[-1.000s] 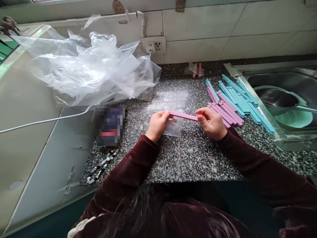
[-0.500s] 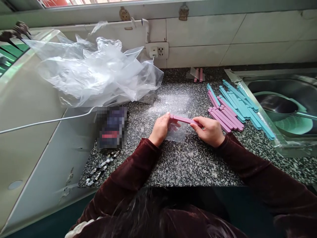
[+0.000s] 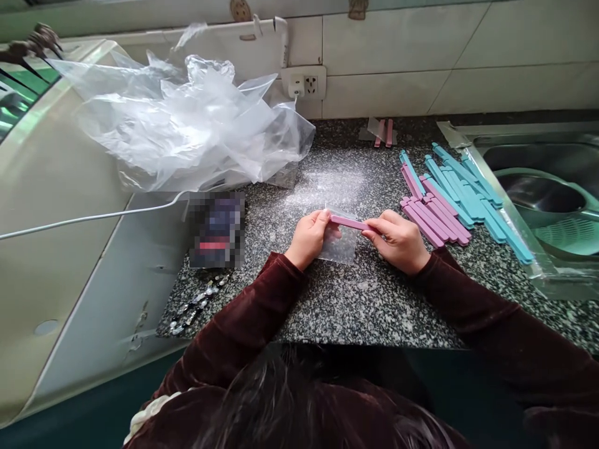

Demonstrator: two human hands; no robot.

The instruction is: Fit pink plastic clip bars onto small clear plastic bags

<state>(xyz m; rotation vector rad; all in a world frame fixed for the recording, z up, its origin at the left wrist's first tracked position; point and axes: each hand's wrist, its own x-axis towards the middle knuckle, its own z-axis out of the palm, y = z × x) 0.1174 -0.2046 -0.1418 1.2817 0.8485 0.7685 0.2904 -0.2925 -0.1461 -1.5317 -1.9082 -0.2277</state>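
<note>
Over the counter, a pink bag clip (image 3: pixel 349 222), a long slim plastic bar, spans the gap between my two hands. My right hand (image 3: pixel 400 242) pinches its right end between thumb and fingers. Closed on a small clear plastic bag (image 3: pixel 340 248), my left hand (image 3: pixel 309 237) has its thumb at the clip's left end. Some left fingertips show through the film. Whether the clip's left tip lies inside the bag, I cannot tell. Right of my hands lie several loose pink clips (image 3: pixel 433 218) and several teal clips (image 3: pixel 468 190).
Two pink clips (image 3: pixel 389 133) with clear film lie near the wall. A heap of clear plastic bags (image 3: pixel 201 131) fills the back left. A blurred dark object (image 3: pixel 218 231), a beaded strand (image 3: pixel 199 305) and a white cable (image 3: pixel 107 215) are at left. The sink (image 3: pixel 515 149) holds a pan and colander.
The camera view has shifted slightly, moving the counter items right and up in the picture. Both hands keep their grips, and less of the pink clip shows between them.
</note>
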